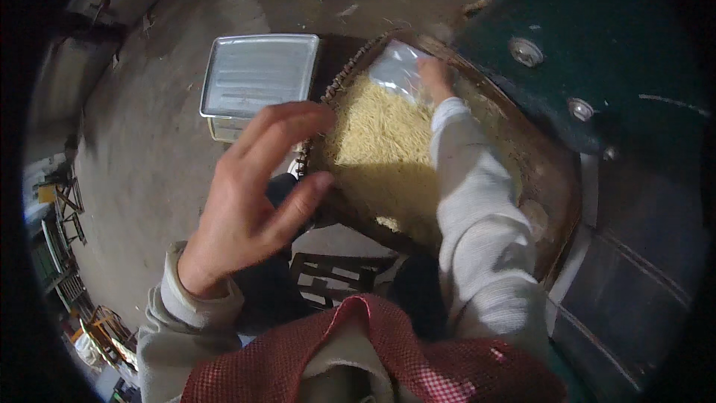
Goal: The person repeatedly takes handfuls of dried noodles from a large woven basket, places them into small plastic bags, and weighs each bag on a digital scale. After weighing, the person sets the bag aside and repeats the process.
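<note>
A large round tray with a rough, knotted rim (342, 75) holds a heap of thin pale-yellow strands (386, 129), whose exact kind I cannot tell. On the far part of the heap lies a clear plastic bag (394, 67). My right hand (436, 77) is at the bag's right edge, fingers bent; whether they grip the plastic is not plain. Raised over the tray's left rim, my left hand (251, 196) is empty, with thumb and fingers apart.
Left of the tray, a rectangular metal tray (260, 75) sits on top of a pale container (224, 130). A dark green surface with round metal fittings (526, 52) stands on the right. Below is a slatted dark item (335, 274). Several frames and racks are at the far left.
</note>
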`<state>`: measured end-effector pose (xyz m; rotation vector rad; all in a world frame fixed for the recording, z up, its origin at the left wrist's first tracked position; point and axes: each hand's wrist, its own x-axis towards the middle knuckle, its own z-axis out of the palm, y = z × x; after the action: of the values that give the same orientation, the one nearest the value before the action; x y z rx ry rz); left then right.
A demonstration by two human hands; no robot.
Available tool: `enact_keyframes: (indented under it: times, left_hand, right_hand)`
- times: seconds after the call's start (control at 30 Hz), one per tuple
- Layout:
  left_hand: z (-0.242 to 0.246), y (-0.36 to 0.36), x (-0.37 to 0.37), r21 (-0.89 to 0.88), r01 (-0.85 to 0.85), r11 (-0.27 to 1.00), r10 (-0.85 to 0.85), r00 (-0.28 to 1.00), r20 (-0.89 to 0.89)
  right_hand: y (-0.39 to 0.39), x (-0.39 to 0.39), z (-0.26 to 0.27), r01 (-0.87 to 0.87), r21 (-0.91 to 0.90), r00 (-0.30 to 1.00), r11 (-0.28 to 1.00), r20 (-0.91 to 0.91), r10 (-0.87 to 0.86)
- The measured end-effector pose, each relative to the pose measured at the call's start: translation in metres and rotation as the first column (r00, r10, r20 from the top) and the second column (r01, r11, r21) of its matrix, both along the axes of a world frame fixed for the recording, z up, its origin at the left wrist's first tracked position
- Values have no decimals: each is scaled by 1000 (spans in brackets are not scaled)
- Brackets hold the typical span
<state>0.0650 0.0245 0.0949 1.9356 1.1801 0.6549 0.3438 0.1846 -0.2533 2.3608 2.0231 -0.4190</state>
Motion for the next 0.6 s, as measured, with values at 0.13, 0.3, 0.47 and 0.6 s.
enact_keyframes:
  times: [0.13,0.3,0.47,0.6]
  left_hand:
    - [3,4,-9,-37,54,998,-54,999,1]
    - [5,11,-7,66,18,998,-22,998,62]
    - [-35,17,-1,19,-4,1000,5,997,-79]
    - [-111,53,46,112,61,992,-42,985,-165]
  right_hand:
    - [-20,-42,10,-10,-213,993,977,115,35]
    - [-19,-32,40,52,190,994,980,-109,-32]
    - [-32,-18,81,229,350,714,908,-695,88]
    - [-65,-12,127,216,319,450,923,-871,196]
